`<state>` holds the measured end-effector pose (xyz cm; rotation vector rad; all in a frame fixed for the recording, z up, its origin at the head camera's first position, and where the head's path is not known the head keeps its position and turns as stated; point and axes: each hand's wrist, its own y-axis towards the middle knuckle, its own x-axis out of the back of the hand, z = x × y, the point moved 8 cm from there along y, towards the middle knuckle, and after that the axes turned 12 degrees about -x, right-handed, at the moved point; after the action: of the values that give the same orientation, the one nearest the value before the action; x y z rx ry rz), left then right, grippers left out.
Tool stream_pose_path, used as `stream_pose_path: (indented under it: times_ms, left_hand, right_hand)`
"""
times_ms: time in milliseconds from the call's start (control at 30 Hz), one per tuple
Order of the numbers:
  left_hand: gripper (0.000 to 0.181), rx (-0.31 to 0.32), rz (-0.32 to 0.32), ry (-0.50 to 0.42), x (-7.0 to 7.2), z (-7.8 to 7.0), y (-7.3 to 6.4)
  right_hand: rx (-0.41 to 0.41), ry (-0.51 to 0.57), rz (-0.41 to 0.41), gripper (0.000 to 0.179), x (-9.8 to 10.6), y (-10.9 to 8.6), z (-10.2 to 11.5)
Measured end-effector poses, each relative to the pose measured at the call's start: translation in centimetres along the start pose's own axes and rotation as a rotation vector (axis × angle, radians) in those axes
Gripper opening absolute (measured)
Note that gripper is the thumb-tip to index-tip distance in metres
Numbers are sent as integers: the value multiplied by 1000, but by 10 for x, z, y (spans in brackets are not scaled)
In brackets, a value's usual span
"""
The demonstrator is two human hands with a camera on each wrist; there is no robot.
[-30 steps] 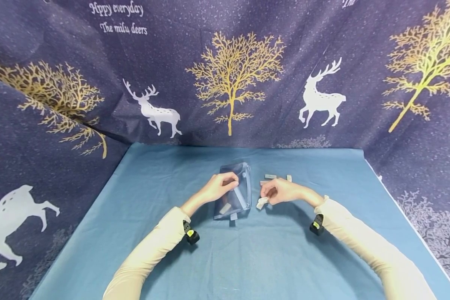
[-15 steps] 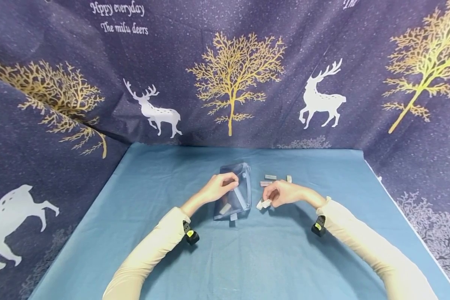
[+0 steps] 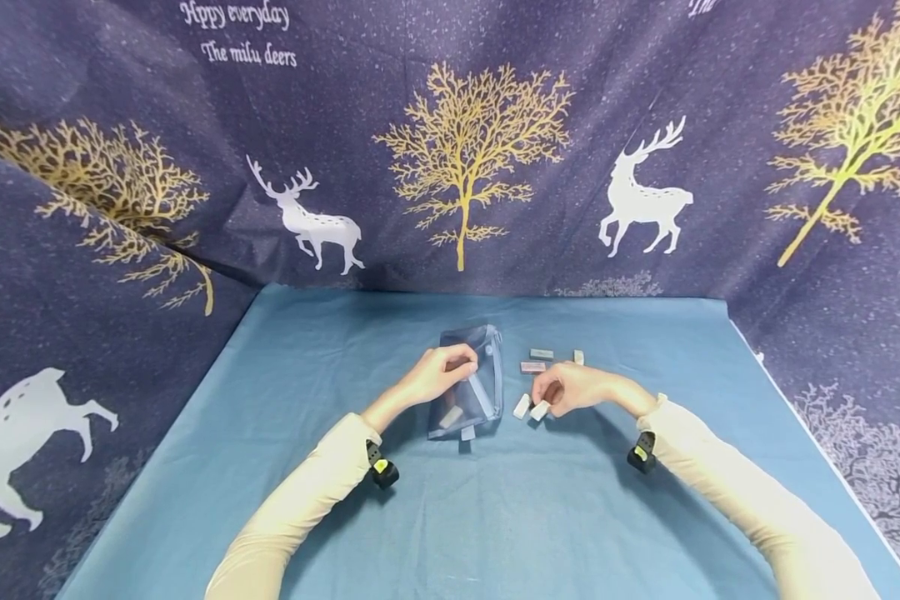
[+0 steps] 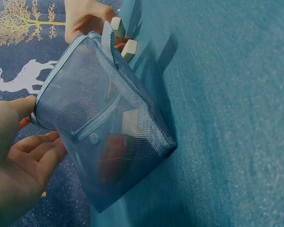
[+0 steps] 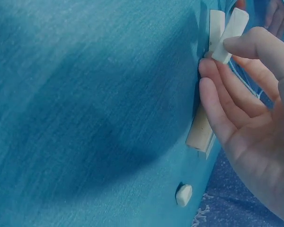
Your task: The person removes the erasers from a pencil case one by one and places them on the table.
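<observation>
My left hand (image 3: 442, 371) pinches the edge of a blue mesh zip pouch (image 4: 80, 94) between thumb and fingers, tilting it up from the cloth. Through the mesh show a pale block (image 4: 131, 122) and a reddish one (image 4: 114, 158). To the pouch's right, my right hand (image 3: 573, 387) pinches a small white eraser (image 5: 231, 35) between thumb and fingertips. Right beside it another white eraser (image 3: 522, 406) lies on the cloth. The eraser's lower end is near the cloth; whether it touches I cannot tell.
Behind the right hand lie a grey-green block (image 3: 542, 354), a pinkish block (image 3: 532, 367) and a pale block (image 3: 578, 357). Blue cloth (image 3: 450, 517) covers the table. A dark patterned curtain (image 3: 525, 242) rises at the back and sides.
My right hand has shifted slightly right with the eraser, away from the other white eraser, which now shows separately. The left hand and pouch stay in place.
</observation>
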<state>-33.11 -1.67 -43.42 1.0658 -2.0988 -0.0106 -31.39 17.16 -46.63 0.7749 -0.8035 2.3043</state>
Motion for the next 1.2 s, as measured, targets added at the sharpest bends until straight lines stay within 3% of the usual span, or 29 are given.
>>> stream_pose_path:
  times_ms: [500,800,1067,1200]
  left_hand:
    - [12,19,1,5,-1,-1,-2]
    - [26,1,-6,15,1,0,0]
    - [12,17,1,-4,-2,1,0]
    - [13,14,-6,-7,-2,1,0]
  right_hand:
    - [-16,-75,-30,20,-2,0,-5]
    - [-1,-91,-44,19,1,0,-4]
    - [-13,-128,-92,26,6,3,-7]
    - [-9,-132,-132,18,9,4,-4]
